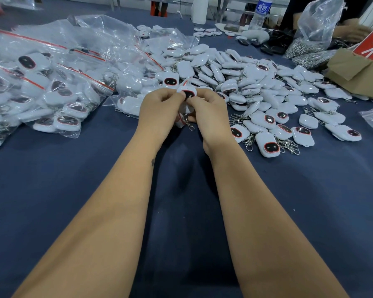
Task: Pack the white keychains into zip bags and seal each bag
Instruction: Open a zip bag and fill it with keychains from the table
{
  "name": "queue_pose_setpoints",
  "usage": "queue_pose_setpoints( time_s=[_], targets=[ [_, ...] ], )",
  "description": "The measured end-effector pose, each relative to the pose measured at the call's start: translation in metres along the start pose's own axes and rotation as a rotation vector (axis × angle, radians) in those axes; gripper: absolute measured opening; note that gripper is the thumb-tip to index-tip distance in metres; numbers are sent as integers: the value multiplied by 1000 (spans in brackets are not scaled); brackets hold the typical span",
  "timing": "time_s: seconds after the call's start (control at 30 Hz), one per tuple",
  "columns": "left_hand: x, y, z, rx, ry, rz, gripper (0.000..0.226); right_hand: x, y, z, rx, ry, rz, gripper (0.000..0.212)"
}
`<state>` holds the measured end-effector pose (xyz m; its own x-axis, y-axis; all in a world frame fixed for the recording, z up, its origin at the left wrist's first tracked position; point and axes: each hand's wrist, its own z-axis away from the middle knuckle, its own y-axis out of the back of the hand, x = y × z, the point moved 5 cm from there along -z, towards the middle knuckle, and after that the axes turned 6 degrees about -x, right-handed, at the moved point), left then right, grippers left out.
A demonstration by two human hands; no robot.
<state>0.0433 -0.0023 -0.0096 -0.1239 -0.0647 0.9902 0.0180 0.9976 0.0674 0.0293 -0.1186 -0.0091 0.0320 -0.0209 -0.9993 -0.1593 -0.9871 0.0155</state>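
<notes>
Between my two hands stands a small clear zip bag with a white keychain [187, 94] in it, its dark red-rimmed face turned toward me. My left hand [159, 110] and my right hand [209, 112] both pinch the bag near its top, fingers curled. A metal clasp [188, 123] hangs out low between the hands. A big heap of loose white keychains [256, 87] spreads behind and to the right on the dark blue table [73, 179]. Filled zip bags with red seals [41, 89] pile up on the left.
A cardboard box [357, 69] with a red sign sits at the right edge. A large clear bag of metal clasps [310, 39] and a water bottle [261, 14] stand at the back right, beside another person's hand [351, 31].
</notes>
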Motion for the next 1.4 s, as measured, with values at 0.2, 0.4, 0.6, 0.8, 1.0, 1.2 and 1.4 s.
queue_pose_setpoints(
  time_s=[0.2,0.4,0.6,0.8,1.0,1.2,1.4],
  targets=[
    [-1,5,0,67,-26,35,27,-2,8,-1,164,27,-142,2],
    [1,4,1,96,-83,-189,36,-4,14,-3,192,67,-561,5],
    [1,7,1,105,-56,-191,21,-11,1,1,31,90,-641,19],
    [4,13,2,164,-64,45,26,-7,-4,1,4,108,-307,19],
    [8,13,2,145,-66,178,21,-3,-5,2,24,140,-20,17],
    [17,15,6,181,-149,156,18,-6,-9,7,-56,202,142,26],
    [21,13,7,204,-206,8,17,-7,-7,8,4,173,42,30]
  ],
)
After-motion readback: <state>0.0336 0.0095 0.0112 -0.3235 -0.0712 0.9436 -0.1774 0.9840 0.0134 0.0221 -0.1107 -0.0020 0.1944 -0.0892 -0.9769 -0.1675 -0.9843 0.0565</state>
